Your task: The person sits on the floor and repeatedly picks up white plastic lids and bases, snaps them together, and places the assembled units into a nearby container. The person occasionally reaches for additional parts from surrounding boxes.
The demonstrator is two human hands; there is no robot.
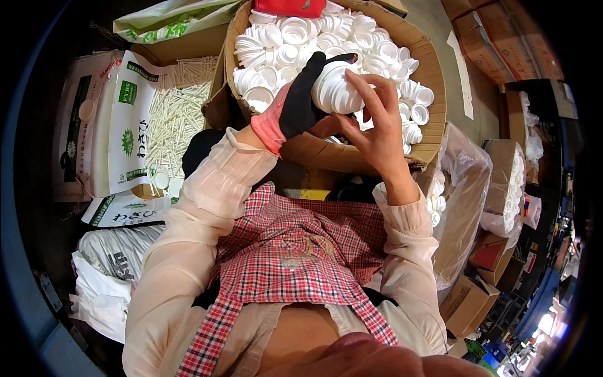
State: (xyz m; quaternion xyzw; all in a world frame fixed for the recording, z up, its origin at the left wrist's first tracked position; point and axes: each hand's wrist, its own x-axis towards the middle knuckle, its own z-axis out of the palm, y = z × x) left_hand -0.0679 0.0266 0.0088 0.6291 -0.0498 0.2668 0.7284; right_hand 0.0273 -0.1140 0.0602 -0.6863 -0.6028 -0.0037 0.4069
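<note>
My left hand (303, 100), in a black glove with a pink cuff, is wrapped round a white round plastic piece (333, 88) with a stepped, narrower end. My bare right hand (384, 129) grips the same piece from the right, with its index finger and thumb at the narrower end. Both hands are above a large cardboard box (352, 158) heaped with similar white plastic pieces (295, 31). The palm side of the left hand is partly hidden behind the piece.
Left of the box, an open carton lined with a printed bag (129, 119) holds many thin pale sticks (179, 103). A red item (292, 6) lies at the heap's far edge. On the right are plastic-lined cartons (461, 207) and stacked brown boxes (502, 44). White bags (107, 283) lie lower left.
</note>
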